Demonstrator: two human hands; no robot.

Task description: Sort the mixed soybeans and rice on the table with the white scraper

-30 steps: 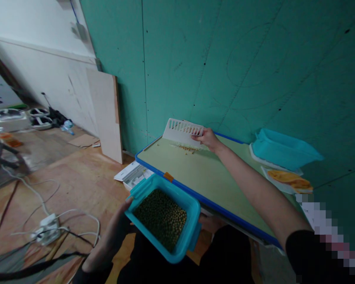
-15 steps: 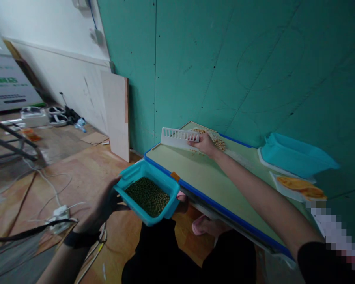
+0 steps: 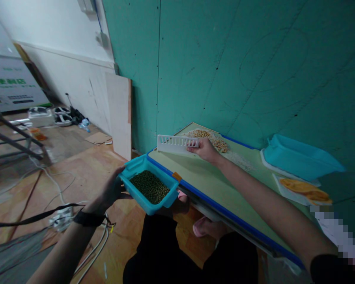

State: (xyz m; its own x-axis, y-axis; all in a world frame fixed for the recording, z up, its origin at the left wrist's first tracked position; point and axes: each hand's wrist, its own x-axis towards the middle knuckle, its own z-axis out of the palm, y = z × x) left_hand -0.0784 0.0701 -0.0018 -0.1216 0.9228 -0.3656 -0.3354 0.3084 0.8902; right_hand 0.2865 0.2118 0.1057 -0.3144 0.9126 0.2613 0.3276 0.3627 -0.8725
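Observation:
My left hand (image 3: 114, 190) is closed on the left end of a teal plastic tub (image 3: 170, 200). Small green beans (image 3: 150, 186) cover its bottom, with paler ones toward the right. The tub is level with the table's near left edge. Between the thumb and fingers of my right hand (image 3: 206, 151) is a white plastic plate with a row of slots (image 3: 171, 146), held on edge above the table's left end. Behind it lie tan beans (image 3: 220, 146) in a loose heap, and scattered white grains (image 3: 241, 162) trail off to the right.
The pale green table (image 3: 195, 169) has a blue rim and stands against a green wall (image 3: 195, 59). At its right are another teal tub (image 3: 304, 157) and a folded orange cloth (image 3: 306, 189) on a white tray. Cables and a power strip (image 3: 62, 217) lie on the floor at left.
The slotted plate has come away from the bean heap toward the table's near left edge. The teal tub has moved slightly toward the table. My view has shifted a little left.

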